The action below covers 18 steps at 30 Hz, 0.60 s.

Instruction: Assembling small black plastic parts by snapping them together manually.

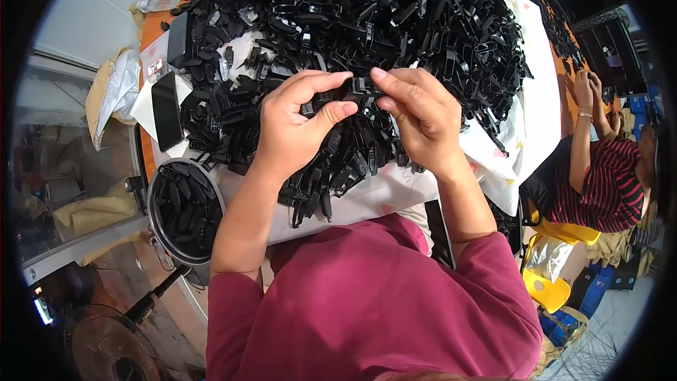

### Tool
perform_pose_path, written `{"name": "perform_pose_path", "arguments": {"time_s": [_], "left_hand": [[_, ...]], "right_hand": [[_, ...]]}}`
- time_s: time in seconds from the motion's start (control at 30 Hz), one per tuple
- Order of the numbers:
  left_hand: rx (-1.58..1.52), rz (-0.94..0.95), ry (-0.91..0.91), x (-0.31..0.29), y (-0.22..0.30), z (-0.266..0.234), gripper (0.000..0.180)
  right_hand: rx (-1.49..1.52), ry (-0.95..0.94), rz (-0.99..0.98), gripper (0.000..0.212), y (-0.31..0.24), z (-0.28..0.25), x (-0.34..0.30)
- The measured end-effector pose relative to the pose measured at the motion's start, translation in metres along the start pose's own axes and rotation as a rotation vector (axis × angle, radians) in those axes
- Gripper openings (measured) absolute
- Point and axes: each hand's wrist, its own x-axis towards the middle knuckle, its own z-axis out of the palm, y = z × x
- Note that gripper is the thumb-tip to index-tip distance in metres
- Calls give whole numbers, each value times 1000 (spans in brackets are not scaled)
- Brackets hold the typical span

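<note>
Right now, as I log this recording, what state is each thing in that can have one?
Left hand: thumb and forefinger pinched on the small black part.
Right hand: thumb and forefinger on the same part.
Small black part: held up above the pile.
Pile: loose, heaped.
Phone: lying flat, screen dark.
Clear bottle: on its side.
Round bin: uncovered, holding black pieces.

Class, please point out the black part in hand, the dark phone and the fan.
Black part (pixel 362 87), head view: its middle.
Dark phone (pixel 167 113), head view: its screen.
Fan (pixel 111 346), head view: its round grille.
</note>
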Motion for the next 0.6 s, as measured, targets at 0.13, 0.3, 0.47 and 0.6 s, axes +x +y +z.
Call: {"name": "perform_pose_path", "arguments": {"time_s": [0.13,0.3,0.47,0.6], "left_hand": [[-195,-166,25,-5,3,8,28],[-221,-181,93,-7,3,9,28],[130,36,-81,-6,4,-8,27],[-461,-452,42,-14,5,19,31]], "right_hand": [[35,39,-21,30,1,0,-3],[-30,36,-36,34,-1,2,-4],[-100,-77,-148,40,3,2,-9],[-225,188,-119,41,1,27,-24]]}}
